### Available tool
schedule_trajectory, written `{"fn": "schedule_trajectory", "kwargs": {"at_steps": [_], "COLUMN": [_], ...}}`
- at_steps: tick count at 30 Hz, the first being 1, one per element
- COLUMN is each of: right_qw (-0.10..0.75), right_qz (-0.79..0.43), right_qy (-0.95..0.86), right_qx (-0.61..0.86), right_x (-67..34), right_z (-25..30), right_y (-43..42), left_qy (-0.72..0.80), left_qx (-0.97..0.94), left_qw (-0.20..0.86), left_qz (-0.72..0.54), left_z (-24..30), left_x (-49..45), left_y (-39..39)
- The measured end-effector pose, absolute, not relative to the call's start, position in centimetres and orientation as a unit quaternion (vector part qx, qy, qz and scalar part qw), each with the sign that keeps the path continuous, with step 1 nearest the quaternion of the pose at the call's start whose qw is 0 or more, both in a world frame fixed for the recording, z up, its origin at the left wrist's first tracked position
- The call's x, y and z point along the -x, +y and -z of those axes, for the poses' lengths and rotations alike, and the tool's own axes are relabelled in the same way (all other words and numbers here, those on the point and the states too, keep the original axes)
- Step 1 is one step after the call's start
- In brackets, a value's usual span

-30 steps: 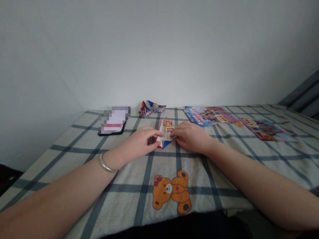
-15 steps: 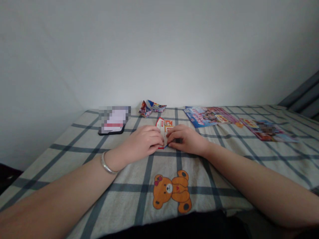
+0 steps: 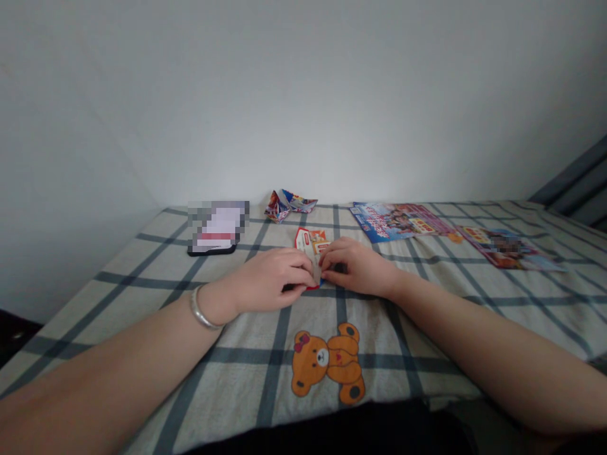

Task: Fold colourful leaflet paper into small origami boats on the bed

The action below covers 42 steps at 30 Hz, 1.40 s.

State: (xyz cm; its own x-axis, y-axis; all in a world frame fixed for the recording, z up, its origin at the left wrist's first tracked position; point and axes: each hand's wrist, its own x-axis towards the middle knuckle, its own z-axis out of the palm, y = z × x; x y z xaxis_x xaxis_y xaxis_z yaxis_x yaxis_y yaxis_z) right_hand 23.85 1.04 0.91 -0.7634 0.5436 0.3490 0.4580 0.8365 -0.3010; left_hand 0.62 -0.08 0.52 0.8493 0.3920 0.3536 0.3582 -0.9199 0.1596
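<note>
A small folded piece of printed paper [image 3: 310, 243], red, orange and white, lies on the checked sheet [image 3: 142, 265] in the middle of the bed. My left hand [image 3: 268, 281], with a silver bangle [image 3: 202, 309] at the wrist, pinches the paper's near left edge with closed fingers. My right hand [image 3: 355, 265] pinches the near right edge, its fingertips touching those of the left hand. The paper's lower half is hidden under both hands.
A folded paper shape [image 3: 287, 204] sits by the wall. A black phone [image 3: 215, 227] lies at the back left. Two colourful leaflets [image 3: 398, 220] [image 3: 509, 248] lie to the right. An orange bear print [image 3: 328, 362] is on the sheet near me.
Both hands have drawn together over the paper and slid slightly toward me. The paper is folded narrower, with less of it showing than a second ago.
</note>
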Motion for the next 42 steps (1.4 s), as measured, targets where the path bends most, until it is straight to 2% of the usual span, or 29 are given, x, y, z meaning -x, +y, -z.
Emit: {"fn": "schedule_trajectory", "kwargs": {"at_steps": [14,23,32,37,42], "right_qw": [0.204,0.199,0.289,0.266,0.237], "right_qz": [-0.084,-0.073,-0.011,0.020,-0.008], "right_qy": [-0.926,-0.927,-0.897,-0.886,-0.872], "right_qx": [0.306,0.309,0.334,0.380,0.428], "right_x": [-23.4,-23.5,-23.9,-23.9,-24.2], "right_z": [-0.1,0.0,0.8,0.6,1.1], "right_y": [1.5,1.6,1.9,1.5,2.1], "left_qy": [0.200,0.207,0.247,0.230,0.190], "left_qx": [-0.959,-0.964,-0.959,-0.962,-0.967], "left_qw": [0.063,0.027,-0.012,-0.015,-0.038], "left_qz": [-0.190,-0.166,-0.139,-0.143,-0.166], "left_z": [-0.9,-0.8,-0.7,-0.6,-0.5], "left_x": [-0.8,-0.7,-1.4,-1.3,-1.3], "left_y": [-0.3,-0.5,-1.0,-0.8,-0.6]}}
